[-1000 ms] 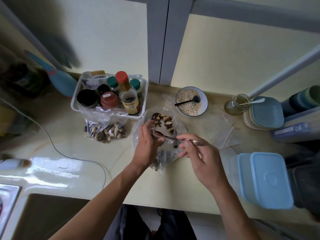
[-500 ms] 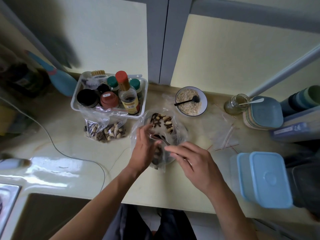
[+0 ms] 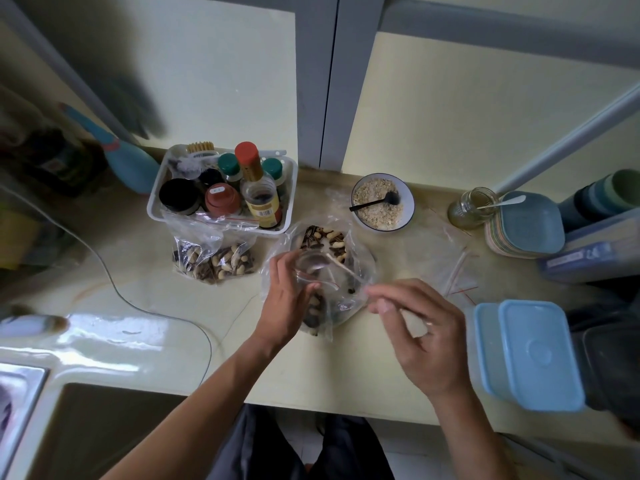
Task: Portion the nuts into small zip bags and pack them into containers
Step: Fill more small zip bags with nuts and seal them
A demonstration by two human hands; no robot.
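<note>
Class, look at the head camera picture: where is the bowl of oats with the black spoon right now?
The bowl of oats sits at the back of the counter, right of the white condiment basket, left of the glass jar, just beyond the open nut bag.

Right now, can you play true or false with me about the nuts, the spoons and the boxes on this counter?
1. The left hand holds a small clear bag open. True.
2. The right hand grips a knife. False: it holds a metal spoon, blurred, with its bowl at the bag's mouth.
3. A black spoon lies in the bowl of oats. True.
4. The blue-lidded containers stand left of the hands. False: they stand to the right.
5. A filled bag of nuts lies in front of the white basket of bottles. True.
</note>
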